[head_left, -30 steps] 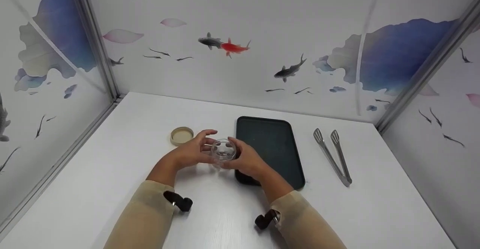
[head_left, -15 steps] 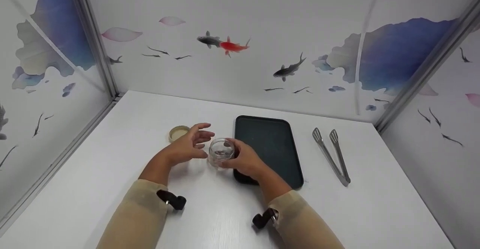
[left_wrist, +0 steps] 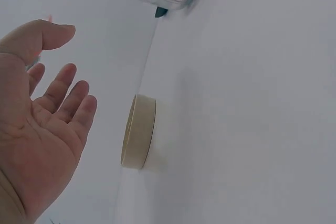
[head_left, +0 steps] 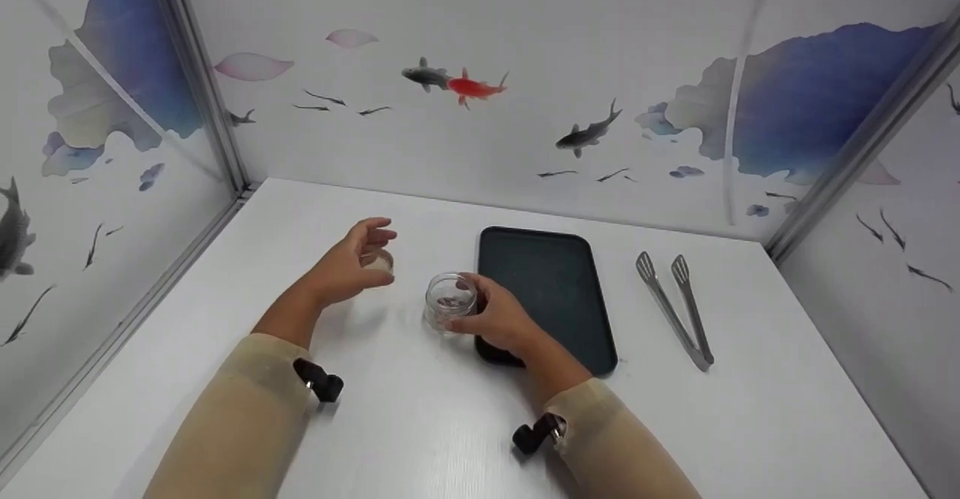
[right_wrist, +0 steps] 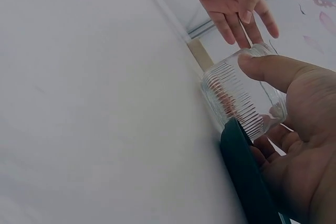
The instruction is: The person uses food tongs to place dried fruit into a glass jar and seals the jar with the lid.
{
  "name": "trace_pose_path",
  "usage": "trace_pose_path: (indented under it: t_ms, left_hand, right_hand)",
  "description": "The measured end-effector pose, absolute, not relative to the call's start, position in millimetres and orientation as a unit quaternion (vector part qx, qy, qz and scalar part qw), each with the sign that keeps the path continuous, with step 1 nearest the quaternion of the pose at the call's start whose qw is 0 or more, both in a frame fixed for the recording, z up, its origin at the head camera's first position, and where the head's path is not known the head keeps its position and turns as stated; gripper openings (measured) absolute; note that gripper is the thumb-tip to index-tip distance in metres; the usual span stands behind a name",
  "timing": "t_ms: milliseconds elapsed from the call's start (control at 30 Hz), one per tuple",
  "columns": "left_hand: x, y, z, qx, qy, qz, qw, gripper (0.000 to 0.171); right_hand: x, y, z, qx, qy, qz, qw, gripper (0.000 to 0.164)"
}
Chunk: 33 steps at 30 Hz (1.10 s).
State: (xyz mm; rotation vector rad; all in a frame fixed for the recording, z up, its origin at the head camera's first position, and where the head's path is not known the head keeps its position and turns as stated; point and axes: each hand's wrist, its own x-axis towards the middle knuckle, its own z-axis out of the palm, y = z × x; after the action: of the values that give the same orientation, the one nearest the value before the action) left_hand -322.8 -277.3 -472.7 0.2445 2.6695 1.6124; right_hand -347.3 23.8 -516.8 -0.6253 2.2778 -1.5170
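A clear glass jar [head_left: 444, 305], ribbed round its lower part and without a lid on it, stands at the left edge of the dark tray. My right hand [head_left: 496, 314] grips it from the right, thumb on the near side and fingers behind. Small reddish-brown bits show inside the jar in the right wrist view. To the left, my left hand [head_left: 346, 265] is held over the table with fingers spread and nothing in its grasp. A beige round lid [left_wrist: 139, 131] lies on the table just beyond that hand, partly hidden behind it in the head view.
The dark green rectangular tray [head_left: 546, 289] lies under my right wrist. Metal tongs [head_left: 679, 311] rest on the white table [head_left: 420, 424] farther right, their arms apart. Printed wall panels [head_left: 480, 146] close off the table's back and sides.
My left hand has let go of the jar and moved left to the lid, which it now partly covers in the head view. My right hand keeps hold of the jar.
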Motion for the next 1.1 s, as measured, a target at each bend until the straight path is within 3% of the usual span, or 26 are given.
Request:
trace_pose_path:
  t_ms: [400, 700, 1100]
  left_hand:
    - [-333, -305, -475, 0.031, 0.882, 0.471, 0.001, 0.091]
    - [-342, -316, -485, -0.022, 0.884, 0.466, 0.034, 0.097]
    - [-351, -323, -503, -0.031, 0.895, 0.441, 0.066, 0.109]
  right_hand:
    - [-348, 22, -522, -0.223, 0.803, -0.529, 0.157, 0.087]
    - [-346, 24, -522, -0.218, 0.804, -0.529, 0.161, 0.089]
    - [-349, 24, -524, -0.226, 0.801, -0.530, 0.160, 0.090]
